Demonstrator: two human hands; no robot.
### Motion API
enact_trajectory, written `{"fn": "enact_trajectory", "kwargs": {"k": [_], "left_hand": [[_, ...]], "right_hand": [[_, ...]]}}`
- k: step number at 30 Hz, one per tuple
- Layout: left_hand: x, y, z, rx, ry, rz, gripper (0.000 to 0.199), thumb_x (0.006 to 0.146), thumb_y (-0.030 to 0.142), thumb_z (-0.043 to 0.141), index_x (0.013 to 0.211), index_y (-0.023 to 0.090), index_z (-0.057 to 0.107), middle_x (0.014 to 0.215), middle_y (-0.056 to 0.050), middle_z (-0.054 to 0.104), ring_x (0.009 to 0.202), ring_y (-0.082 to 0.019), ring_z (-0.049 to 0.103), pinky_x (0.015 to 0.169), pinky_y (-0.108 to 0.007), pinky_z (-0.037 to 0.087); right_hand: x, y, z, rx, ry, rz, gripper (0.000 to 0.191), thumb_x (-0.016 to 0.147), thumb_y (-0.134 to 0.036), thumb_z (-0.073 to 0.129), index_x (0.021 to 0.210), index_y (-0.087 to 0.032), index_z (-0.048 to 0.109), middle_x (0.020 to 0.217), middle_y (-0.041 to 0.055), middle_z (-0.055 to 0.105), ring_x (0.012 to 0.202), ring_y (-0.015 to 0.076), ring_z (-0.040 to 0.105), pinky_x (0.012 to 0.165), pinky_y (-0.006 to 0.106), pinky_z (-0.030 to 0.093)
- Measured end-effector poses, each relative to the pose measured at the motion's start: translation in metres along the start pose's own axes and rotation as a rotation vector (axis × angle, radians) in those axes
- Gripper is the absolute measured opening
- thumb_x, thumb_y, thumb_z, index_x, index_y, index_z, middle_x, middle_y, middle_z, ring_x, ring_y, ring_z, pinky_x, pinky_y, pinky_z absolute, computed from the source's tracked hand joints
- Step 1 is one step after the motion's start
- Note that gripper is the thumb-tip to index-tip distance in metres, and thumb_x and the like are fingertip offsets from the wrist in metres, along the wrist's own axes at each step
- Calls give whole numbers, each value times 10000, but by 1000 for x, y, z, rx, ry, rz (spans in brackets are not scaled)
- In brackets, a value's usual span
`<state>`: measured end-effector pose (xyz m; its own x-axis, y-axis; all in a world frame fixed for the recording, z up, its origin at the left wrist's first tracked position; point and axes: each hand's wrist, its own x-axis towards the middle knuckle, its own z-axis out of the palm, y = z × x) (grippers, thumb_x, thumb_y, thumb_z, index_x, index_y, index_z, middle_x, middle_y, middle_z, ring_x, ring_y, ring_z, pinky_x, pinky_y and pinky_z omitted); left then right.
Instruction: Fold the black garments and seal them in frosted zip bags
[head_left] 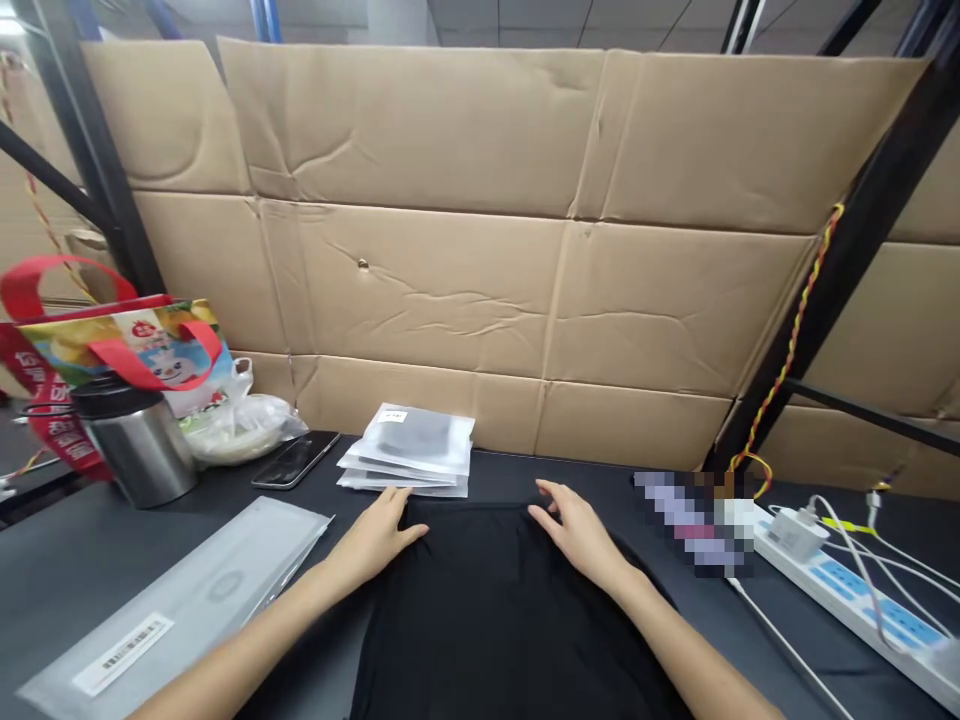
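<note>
A piece of black cloth (pixel 480 610), which looks like a garment laid flat, spreads over the table in front of me. My left hand (pixel 379 535) rests at its far left corner, thumb and fingers apart. On the opposite side, my right hand (pixel 581 530) lies by the far right corner with fingers spread. Neither hand grips anything visible. Just beyond the cloth is a small stack of flat frosted plastic packets (pixel 412 445), the top one with dark contents. Left of my left arm lies a long frosted plastic bag (pixel 195 590) with a barcode label.
A steel flask (pixel 146 455), a tied clear plastic bag (pixel 240 425), a phone (pixel 296 460) and a colourful carry bag (pixel 161 340) stand at left. At right are a white power strip (pixel 847 590) with cables and a pixelated item (pixel 694 525). A cardboard wall (pixel 450 250) closes the back.
</note>
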<state>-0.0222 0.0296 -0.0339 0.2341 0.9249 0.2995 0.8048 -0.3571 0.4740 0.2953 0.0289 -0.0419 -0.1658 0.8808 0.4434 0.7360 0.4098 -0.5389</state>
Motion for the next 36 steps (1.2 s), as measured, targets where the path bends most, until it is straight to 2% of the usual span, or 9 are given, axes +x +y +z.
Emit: {"fn": "enact_trajectory", "kwargs": {"k": [7, 11, 13, 17, 20, 22, 25, 28, 36], "left_hand": [[7, -6, -3, -223, 12, -56, 210, 771, 414, 560, 823, 211, 547, 760, 15, 568, 686, -195, 578, 677, -303, 462], [3, 0, -8, -330, -27, -62, 274, 856, 469, 469, 910, 206, 526, 636, 43, 564, 668, -196, 614, 652, -285, 475], [-1, 6, -12, -355, -55, -38, 287, 873, 438, 470, 1039, 213, 531, 693, 26, 633, 742, -216, 649, 701, -305, 497], [-13, 12, -28, -344, -120, 64, 327, 883, 372, 495, 1169, 258, 605, 1079, -16, 701, 1111, -262, 589, 985, -379, 425], [-26, 10, -40, -224, -247, 246, 345, 915, 280, 448, 1208, 305, 629, 1323, 24, 585, 1283, -237, 463, 1111, -393, 299], [-37, 10, -48, -93, -382, 376, 411, 955, 222, 380, 1311, 352, 539, 1400, 55, 505, 1346, -204, 380, 1150, -409, 227], [-54, 13, -56, 1, -528, 394, 420, 993, 267, 375, 1391, 397, 413, 1497, 75, 352, 1406, -213, 246, 1159, -438, 185], [-64, 16, -59, 0, -539, 349, 413, 996, 327, 401, 1401, 405, 380, 1532, 71, 259, 1418, -242, 183, 1149, -456, 191], [-69, 19, -58, 84, -442, 288, 392, 989, 345, 406, 1374, 418, 427, 1507, 65, 321, 1406, -256, 218, 1140, -496, 194]], "right_hand": [[7, 9, 16, 54, 58, 56, 235, 861, -422, 536, 824, -217, 645, 705, 1, 586, 668, 189, 581, 662, 317, 472], [7, 3, 10, 123, 98, 56, 261, 884, -463, 494, 818, -222, 569, 714, -11, 607, 660, 174, 591, 632, 278, 468], [6, -5, 5, 153, 106, 26, 238, 892, -451, 488, 849, -224, 547, 775, -4, 629, 718, 175, 610, 677, 277, 479], [-3, -23, -14, 184, 52, -93, 147, 903, -363, 495, 933, -234, 558, 930, 13, 659, 882, 181, 628, 822, 298, 475], [-21, -28, -31, 172, -45, -188, 120, 901, -291, 492, 932, -250, 601, 986, 19, 675, 958, 192, 626, 884, 327, 467], [-35, -24, -40, 119, -132, -236, 136, 901, -254, 489, 938, -259, 620, 1042, 21, 677, 1023, 199, 615, 946, 359, 446], [-54, -14, -45, 50, -245, -240, 178, 914, -271, 496, 1034, -275, 627, 1149, 22, 659, 1171, 211, 552, 1022, 395, 410], [-61, -5, -42, 64, -269, -197, 219, 948, -346, 464, 1047, -281, 648, 1170, 20, 663, 1218, 225, 524, 1035, 414, 413], [-59, -2, -35, 83, -210, -204, 226, 955, -370, 469, 923, -269, 669, 1128, 10, 686, 1176, 215, 555, 1011, 396, 434]]}}
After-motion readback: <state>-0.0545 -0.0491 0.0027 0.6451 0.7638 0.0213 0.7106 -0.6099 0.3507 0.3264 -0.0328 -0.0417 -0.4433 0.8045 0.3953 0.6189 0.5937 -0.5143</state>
